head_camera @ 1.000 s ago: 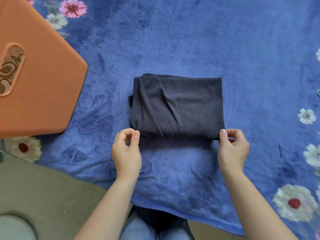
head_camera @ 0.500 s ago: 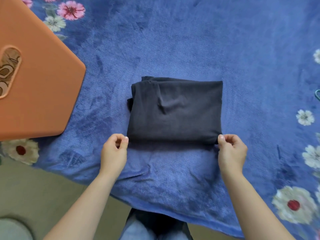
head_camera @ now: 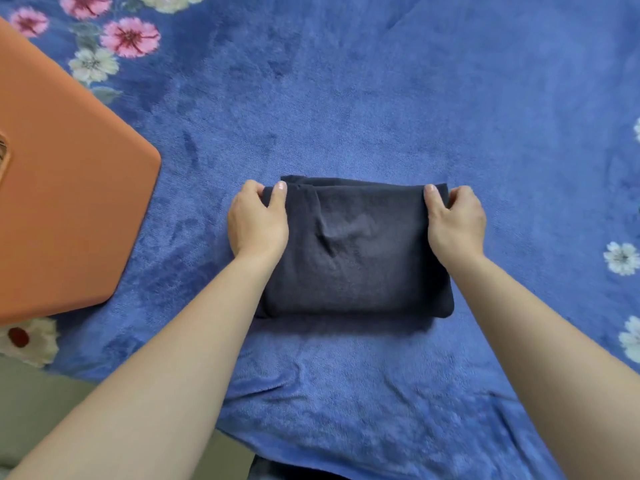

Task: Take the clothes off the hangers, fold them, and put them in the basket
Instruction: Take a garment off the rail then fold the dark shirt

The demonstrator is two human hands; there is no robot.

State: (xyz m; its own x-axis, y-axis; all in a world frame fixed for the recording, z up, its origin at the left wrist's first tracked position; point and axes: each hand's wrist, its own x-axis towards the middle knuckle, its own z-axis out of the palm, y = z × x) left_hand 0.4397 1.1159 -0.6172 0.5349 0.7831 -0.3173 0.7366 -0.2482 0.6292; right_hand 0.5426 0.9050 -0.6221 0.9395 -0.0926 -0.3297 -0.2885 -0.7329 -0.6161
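Moved up from the near edge, left hand (head_camera: 258,223) and right hand (head_camera: 455,223) are gripping far corners of the garment (head_camera: 356,258), its long axis running left-right.

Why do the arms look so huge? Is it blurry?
Head view: the wide lens stretches the arms near the edge; light is soft and even, no glare, just a faint shadow along the cloth's near edge; the blanket looks slightly fuzzy low down.

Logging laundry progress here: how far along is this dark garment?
Done: the garment lies folded into a compact rectangle on the blanket. In hand: the left hand and right hand each grip a far corner. Left: moving it into the basket, perhaps the orange container at left.
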